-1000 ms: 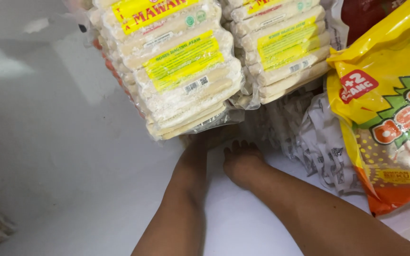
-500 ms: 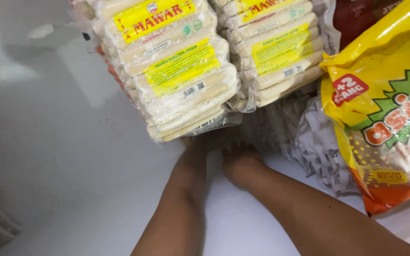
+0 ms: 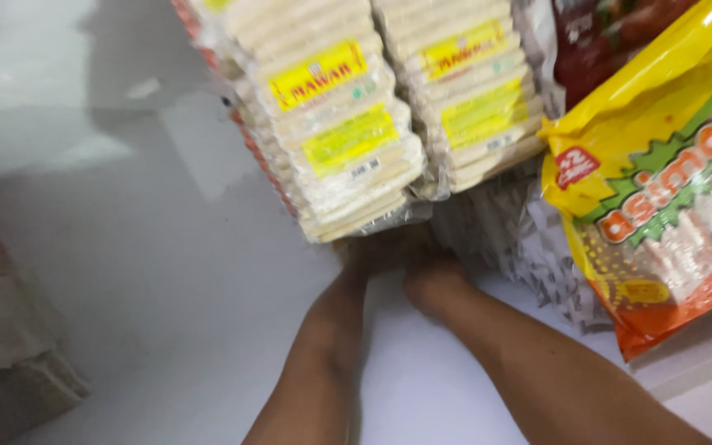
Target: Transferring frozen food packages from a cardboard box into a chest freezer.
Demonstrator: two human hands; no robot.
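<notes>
Both arms reach away from the viewer, side by side, into a white-walled space, and both hands go under the near edge of a stack of clear packs [image 3: 335,136] of pale sticks with yellow labels, which stands far and centre. The left hand [image 3: 364,251] sits under the bottom pack; the right hand [image 3: 430,276] is just beside it, touching or nearly touching it, at the foot of a second stack [image 3: 471,99] to the right. The stack of packs leans to the left and overhangs the hands, so the risk, as I judge it, is that a lift from one edge alone would let the upper packs slide off to the left onto the white floor [image 3: 166,272], since nothing there props them. The smooth wrappers would make that slide easy. A crinkled clear bag [image 3: 529,239] lies against the right wrist and could snag. A big yellow bag [image 3: 661,198] leans at the right, close enough to tip inward if the second stack shifts. As for the fingers, they are hidden under the packs and in shadow, so I cannot tell how far they are spread or whether they grip the bottom pack or only press against it. A brownish bundle [image 3: 10,346] lies near left, well apart.
</notes>
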